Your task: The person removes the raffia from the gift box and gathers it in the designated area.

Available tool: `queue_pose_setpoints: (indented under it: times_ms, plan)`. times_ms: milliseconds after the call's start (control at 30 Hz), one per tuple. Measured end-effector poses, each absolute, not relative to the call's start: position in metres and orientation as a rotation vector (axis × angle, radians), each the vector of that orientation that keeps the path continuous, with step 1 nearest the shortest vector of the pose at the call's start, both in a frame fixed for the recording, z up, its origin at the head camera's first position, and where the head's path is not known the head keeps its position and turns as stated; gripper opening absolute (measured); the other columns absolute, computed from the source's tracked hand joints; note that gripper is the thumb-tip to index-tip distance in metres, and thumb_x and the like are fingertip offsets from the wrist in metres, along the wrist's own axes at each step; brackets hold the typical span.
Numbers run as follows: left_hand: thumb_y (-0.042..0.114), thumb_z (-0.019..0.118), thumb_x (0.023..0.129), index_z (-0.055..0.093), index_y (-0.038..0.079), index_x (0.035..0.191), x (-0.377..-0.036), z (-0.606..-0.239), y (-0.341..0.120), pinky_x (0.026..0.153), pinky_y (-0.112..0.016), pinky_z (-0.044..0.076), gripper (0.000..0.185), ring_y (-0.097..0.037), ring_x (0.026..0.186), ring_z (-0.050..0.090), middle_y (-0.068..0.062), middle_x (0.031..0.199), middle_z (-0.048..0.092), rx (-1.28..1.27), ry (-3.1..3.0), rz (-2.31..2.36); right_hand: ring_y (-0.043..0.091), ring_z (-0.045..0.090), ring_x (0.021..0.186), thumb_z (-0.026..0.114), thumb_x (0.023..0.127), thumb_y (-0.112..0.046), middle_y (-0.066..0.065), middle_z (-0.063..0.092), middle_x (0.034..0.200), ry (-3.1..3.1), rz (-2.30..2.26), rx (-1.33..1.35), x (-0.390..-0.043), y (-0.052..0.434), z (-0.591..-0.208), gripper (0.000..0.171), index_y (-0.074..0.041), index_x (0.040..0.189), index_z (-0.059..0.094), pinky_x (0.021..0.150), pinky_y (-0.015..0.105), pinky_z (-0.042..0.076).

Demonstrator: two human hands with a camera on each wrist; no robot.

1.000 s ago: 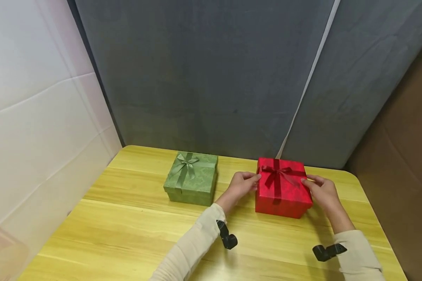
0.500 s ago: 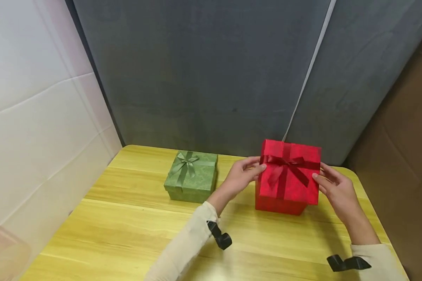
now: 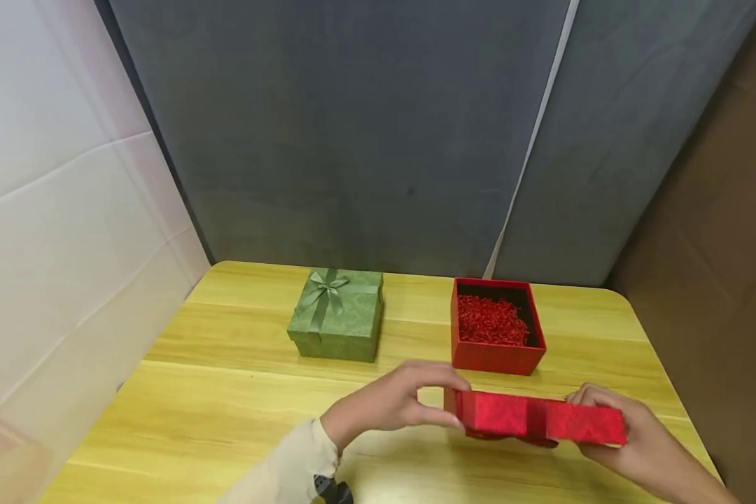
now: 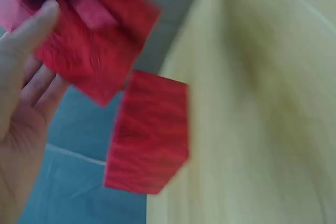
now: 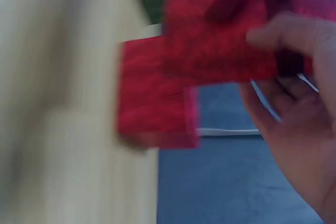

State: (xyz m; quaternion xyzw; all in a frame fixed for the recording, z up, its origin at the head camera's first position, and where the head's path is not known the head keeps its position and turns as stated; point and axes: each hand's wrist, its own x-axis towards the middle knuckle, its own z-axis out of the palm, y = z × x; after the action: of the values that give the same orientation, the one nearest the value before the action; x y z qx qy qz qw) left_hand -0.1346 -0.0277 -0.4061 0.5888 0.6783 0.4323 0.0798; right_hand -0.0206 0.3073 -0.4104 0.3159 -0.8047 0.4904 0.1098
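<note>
Both hands hold a red box lid (image 3: 535,418) above the table's front right, its ribbon bow facing down. My left hand (image 3: 393,402) grips the lid's left end between thumb and fingers; my right hand (image 3: 630,441) grips its right end. The open red box (image 3: 496,351) stands behind the lid, filled with red shredded paper (image 3: 490,320). In the left wrist view the lid (image 4: 86,35) sits at my fingers with the box (image 4: 149,135) beyond. The right wrist view, blurred, shows the lid (image 5: 220,35) against my right hand and the box (image 5: 152,93) beyond it.
A green gift box (image 3: 337,315) with a green bow stands closed to the left of the red box. The yellow wooden table (image 3: 227,413) is backed by a grey curtain (image 3: 365,140), a white sheet at left and brown cardboard at right.
The lid was lifted off the red box, brought toward me and turned bow-down. The box now stands open with its shredded paper showing. Both hands came with the lid.
</note>
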Motion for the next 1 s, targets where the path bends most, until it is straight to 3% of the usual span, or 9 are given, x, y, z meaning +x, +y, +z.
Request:
queue_pose_setpoints:
  times_ms: [67,167,333,500,733,900,1000]
  plan:
    - [0.014,0.076,0.095,0.072,0.013,0.112,-0.129,-0.418,-0.028,0.094,-0.014,0.049,0.017,-0.005,0.104,0.063,0.001,0.109,0.07,2.005,2.221,0.925,0.01,0.055,0.092,0.068,0.097,0.001,-0.005,0.057,0.093,-2.352,1.146,1.019,-0.021,0.303,-0.426,0.02,-0.013,0.088,0.057,0.079,0.016,0.044]
    - [0.019,0.07,0.1,0.072,0.022,0.103,-0.126,-0.435,-0.024,0.089,-0.01,0.045,0.005,-0.005,0.098,0.057,0.008,0.102,0.064,2.249,2.404,0.433,0.01,0.053,0.095,0.048,0.109,-0.028,-0.006,0.057,0.097,-2.325,0.733,1.045,-0.021,0.299,-0.448,0.028,-0.016,0.085,0.055,0.084,0.015,0.041]
    - [0.016,0.066,0.1,0.072,0.029,0.103,-0.127,-0.462,-0.019,0.086,-0.014,0.044,0.014,-0.005,0.094,0.051,0.012,0.097,0.061,2.318,2.513,0.014,0.014,0.056,0.096,0.037,0.111,-0.045,0.0,0.063,0.106,-2.39,0.403,1.027,-0.015,0.297,-0.481,0.043,-0.016,0.089,0.062,0.086,0.028,0.044]
    - [0.017,0.063,0.098,0.071,0.032,0.103,-0.127,-0.477,-0.012,0.089,-0.014,0.043,0.017,-0.005,0.096,0.051,0.015,0.096,0.059,2.331,2.523,-0.181,0.019,0.06,0.095,0.026,0.113,-0.043,0.003,0.064,0.104,-2.354,0.277,1.043,-0.013,0.3,-0.511,0.052,-0.014,0.089,0.061,0.081,0.037,0.044]
    - [0.02,0.063,0.097,0.072,0.031,0.103,-0.128,-0.487,-0.009,0.098,-0.013,0.041,0.016,-0.002,0.101,0.054,0.016,0.098,0.06,2.313,2.505,-0.219,0.02,0.062,0.096,0.033,0.11,-0.052,0.002,0.065,0.105,-2.375,0.233,1.035,-0.013,0.303,-0.528,0.051,-0.016,0.088,0.062,0.08,0.04,0.045]
    - [0.018,0.063,0.097,0.07,0.031,0.103,-0.127,-0.486,-0.009,0.113,-0.016,0.033,0.016,0.0,0.11,0.056,0.017,0.1,0.06,2.308,2.507,-0.299,0.018,0.062,0.095,0.029,0.114,-0.043,0.001,0.065,0.103,-2.35,0.218,1.032,-0.012,0.303,-0.531,0.051,-0.017,0.085,0.062,0.079,0.039,0.046]
    - [0.017,0.062,0.097,0.069,0.03,0.101,-0.126,-0.486,-0.008,0.115,-0.017,0.031,0.015,-0.001,0.112,0.056,0.017,0.1,0.06,2.319,2.503,-0.318,0.018,0.062,0.094,0.029,0.114,-0.039,0.001,0.065,0.102,-2.335,0.218,1.037,-0.011,0.304,-0.531,0.05,-0.017,0.083,0.062,0.079,0.038,0.045]
